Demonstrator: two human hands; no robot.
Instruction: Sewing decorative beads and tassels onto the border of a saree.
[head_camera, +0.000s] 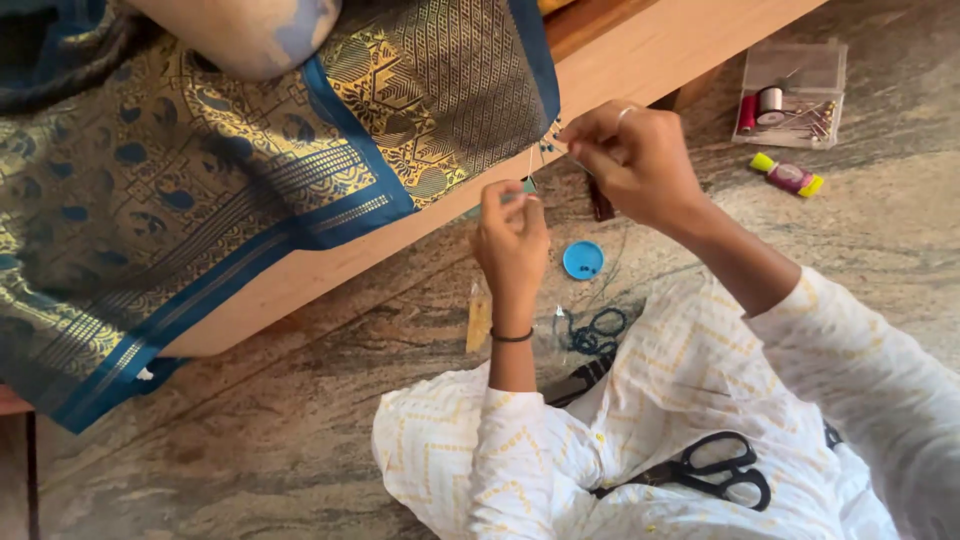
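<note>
- Closest to me is my lap, white top with a yellow pattern, and a pair of black scissors lying flat on it.
- Just past that, on the speckled stone floor, there's a loose tangle of dark teal thread, with a small yellowish packet to its left.
- A bit further, a little round blue lid sits on the floor, between my two forearms.
- My left hand, black band on the wrist, has its fingertips pinched together on something tiny and teal. Too small to make out, honestly.
- My right hand, ring on one finger, is higher up with thumb and fingers squeezed on a fine thread right at the corner of the blue and gold patterned cloth. Can't see a needle, so I can't tell if there's one in there.
- That cloth is draped over a wooden bench edge and hangs toward the floor on the left. The corner with little beads is just beside my right fingers.
- Farthest out, off to the right: a yellow-capped pink spool on the floor, and behind it a clear plastic sewing box with red and white spools in it.
</note>
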